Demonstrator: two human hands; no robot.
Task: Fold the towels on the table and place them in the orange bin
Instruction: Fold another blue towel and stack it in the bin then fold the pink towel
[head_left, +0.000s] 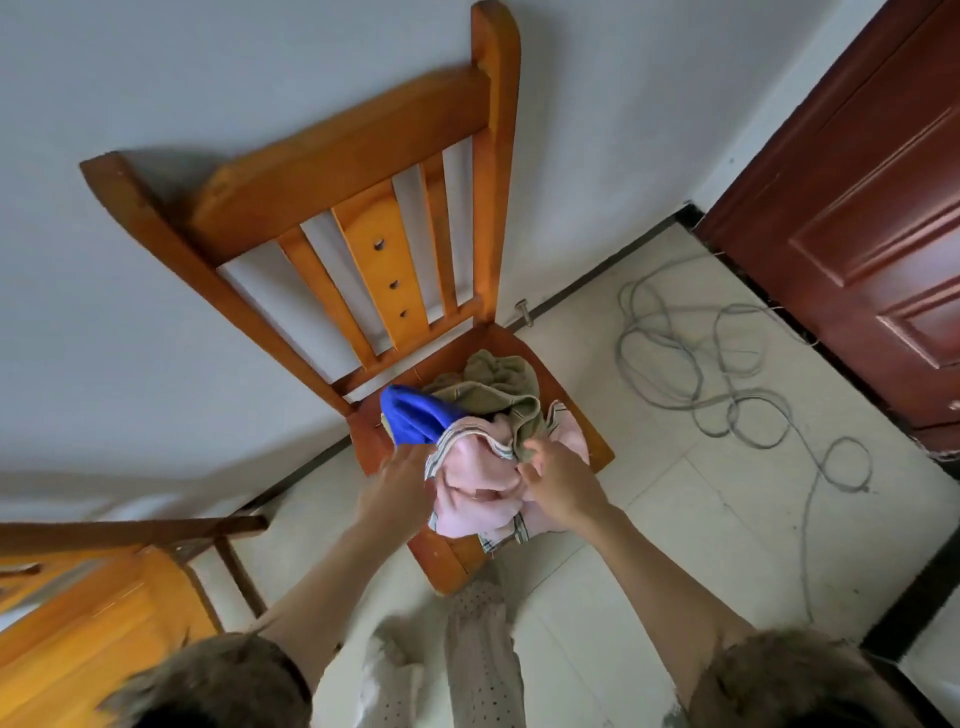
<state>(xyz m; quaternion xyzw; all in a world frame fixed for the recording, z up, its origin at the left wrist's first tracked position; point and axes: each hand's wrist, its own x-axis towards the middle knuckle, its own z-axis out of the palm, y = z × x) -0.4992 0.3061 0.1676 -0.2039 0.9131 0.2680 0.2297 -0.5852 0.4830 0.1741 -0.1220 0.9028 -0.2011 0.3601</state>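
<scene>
A heap of towels lies on the seat of a wooden chair (447, 561). A pink towel (475, 491) with a striped border is at the front of the heap. An olive towel (493, 387) sits at the back and a blue towel (410, 418) at the left. My left hand (397, 486) reaches in at the pink towel's left edge, below the blue one; its fingers are blurred. My right hand (558, 480) pinches the pink towel where it meets the olive one. No orange bin is in view.
The chair's slatted back (363, 208) leans against a white wall. A grey cable (727, 374) loops over the tiled floor at the right. A dark red door (872, 218) stands at the far right. A second wooden piece of furniture (93, 613) is at the lower left.
</scene>
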